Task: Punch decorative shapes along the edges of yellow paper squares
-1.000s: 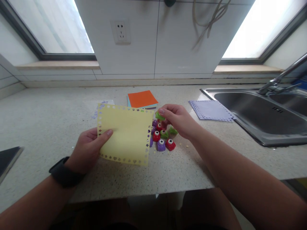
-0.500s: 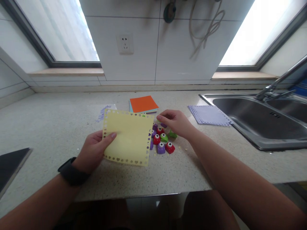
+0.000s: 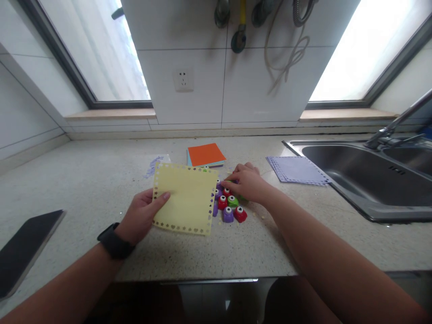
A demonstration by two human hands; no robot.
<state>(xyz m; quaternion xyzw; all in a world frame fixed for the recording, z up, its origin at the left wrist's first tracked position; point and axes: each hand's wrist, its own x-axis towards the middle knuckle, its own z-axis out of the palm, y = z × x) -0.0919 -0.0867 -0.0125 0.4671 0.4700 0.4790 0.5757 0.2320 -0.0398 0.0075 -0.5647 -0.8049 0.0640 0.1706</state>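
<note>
A square yellow sheet of paper has small shapes punched along its edges. My left hand grips its left side, thumb on top, and holds it tilted above the counter. Just right of the sheet lies a cluster of small paper punches in purple, red and green, among them a purple punch, a red punch and a green punch. Over the back of this cluster, my right hand has its fingers bent around a paper punch, which is mostly hidden. The sheet covers some punches.
Behind the sheet lies a paper stack with an orange top. Punched lilac sheets lie beside the steel sink. Purple scraps are at the back left, and a dark flat device lies at the left edge.
My right hand has moved down onto the punches, covering those at the back. My left hand still holds the yellow sheet. The camera view has tilted up and shifted left.
</note>
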